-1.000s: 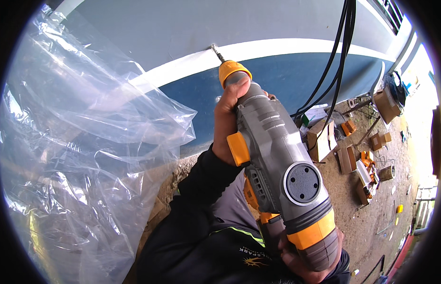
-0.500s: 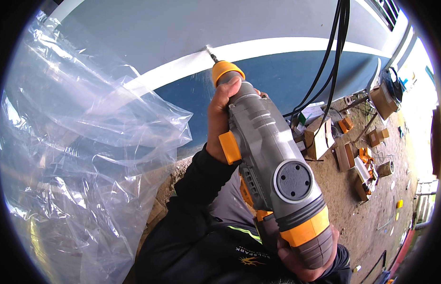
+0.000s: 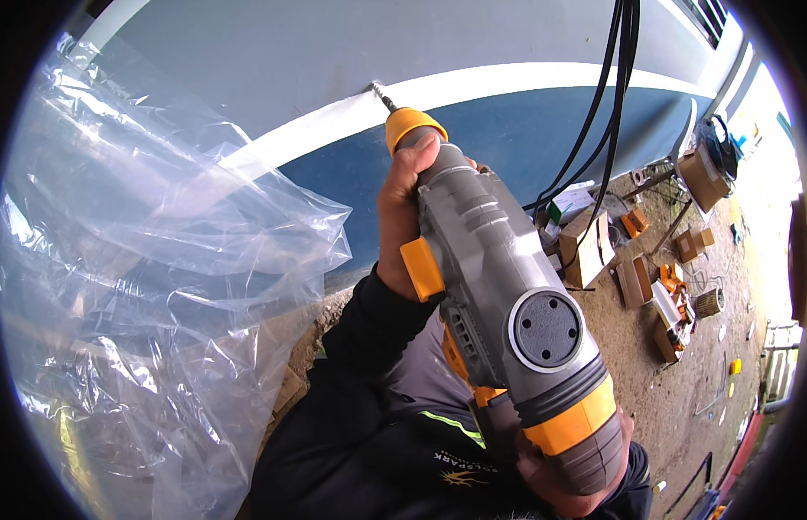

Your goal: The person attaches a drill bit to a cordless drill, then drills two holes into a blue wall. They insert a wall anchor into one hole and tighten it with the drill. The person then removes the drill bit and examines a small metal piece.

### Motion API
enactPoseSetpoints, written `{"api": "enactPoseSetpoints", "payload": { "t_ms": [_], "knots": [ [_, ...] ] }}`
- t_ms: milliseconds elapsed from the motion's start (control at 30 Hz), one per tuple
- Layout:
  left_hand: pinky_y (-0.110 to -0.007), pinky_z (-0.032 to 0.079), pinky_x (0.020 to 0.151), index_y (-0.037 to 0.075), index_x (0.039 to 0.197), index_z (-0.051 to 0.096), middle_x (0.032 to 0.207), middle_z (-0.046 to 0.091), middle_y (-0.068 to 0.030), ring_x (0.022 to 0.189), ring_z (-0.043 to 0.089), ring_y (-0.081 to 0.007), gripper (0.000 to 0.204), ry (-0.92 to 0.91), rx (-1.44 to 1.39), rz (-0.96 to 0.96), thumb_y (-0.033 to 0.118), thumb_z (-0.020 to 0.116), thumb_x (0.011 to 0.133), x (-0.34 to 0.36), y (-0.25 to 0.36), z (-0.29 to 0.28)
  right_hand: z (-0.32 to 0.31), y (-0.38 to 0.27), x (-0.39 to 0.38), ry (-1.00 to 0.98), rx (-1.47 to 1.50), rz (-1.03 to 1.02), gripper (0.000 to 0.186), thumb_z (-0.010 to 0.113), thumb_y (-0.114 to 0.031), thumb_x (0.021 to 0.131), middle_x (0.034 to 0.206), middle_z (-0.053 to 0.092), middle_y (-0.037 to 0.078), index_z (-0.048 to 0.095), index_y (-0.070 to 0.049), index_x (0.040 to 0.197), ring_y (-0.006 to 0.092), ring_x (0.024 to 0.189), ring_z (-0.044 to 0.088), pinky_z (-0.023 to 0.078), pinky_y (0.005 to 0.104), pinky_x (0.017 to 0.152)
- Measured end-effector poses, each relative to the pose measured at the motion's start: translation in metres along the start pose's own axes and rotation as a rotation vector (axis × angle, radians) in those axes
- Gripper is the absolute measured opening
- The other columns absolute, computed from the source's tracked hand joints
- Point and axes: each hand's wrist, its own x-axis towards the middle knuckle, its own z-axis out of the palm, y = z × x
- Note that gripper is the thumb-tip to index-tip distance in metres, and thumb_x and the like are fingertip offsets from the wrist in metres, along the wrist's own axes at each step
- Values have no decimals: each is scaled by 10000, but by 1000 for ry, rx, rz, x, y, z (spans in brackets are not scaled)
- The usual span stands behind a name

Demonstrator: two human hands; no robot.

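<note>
From the head view, the left hand (image 3: 403, 217) wraps its fingers (image 3: 418, 160) tight around the drill (image 3: 499, 303) barrel behind the orange collar. The right hand (image 3: 585, 485) grips the rear handle. The bit (image 3: 383, 95) touches the wall's (image 3: 334, 43) white stripe (image 3: 507, 82).

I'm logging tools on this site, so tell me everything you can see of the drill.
The drill is a bulky power tool with a grey plastic-looking body, orange collar, side button and rear band, and a round black cap on its side. It points up and away, its thin spiral bit meeting the wall at the white stripe. The left hand wraps the front barrel; the right hand holds the rear grip.
</note>
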Motion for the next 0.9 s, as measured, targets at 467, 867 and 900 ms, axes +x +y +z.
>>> {"api": "enactPoseSetpoints", "payload": {
  "t_ms": [467, 867, 900],
  "knots": [
    [-433, 554, 814, 9, 992, 655, 921, 672, -149, 818, 673, -265, 484, 5, 32, 61, 482, 708, 903, 5, -3, 0, -2, -1, 9, 43, 31, 51, 325, 850, -53, 761, 997, 798, 144, 772, -10, 1073, 260, 901, 774, 609, 359, 827],
    [-446, 630, 819, 29, 1058, 610, 942, 686, -152, 830, 714, -280, 449, 26, -1, -5, 438, 716, 906, -1, 3, 22, -21, -29, 10, -159, -154, 326, 266, 774, -35, 860, 1031, 781, 63, 771, -75, 1123, 174, 974, 719, 569, 328, 910],
    [-436, 636, 804, 37, 1068, 607, 946, 686, -151, 830, 720, -272, 442, 17, 14, 11, 432, 719, 906, -3, 3, 24, -22, -28, 9, -188, -199, 359, 267, 756, -37, 875, 1050, 773, 63, 765, -80, 1138, 173, 1007, 706, 551, 328, 939]
  ]
}}
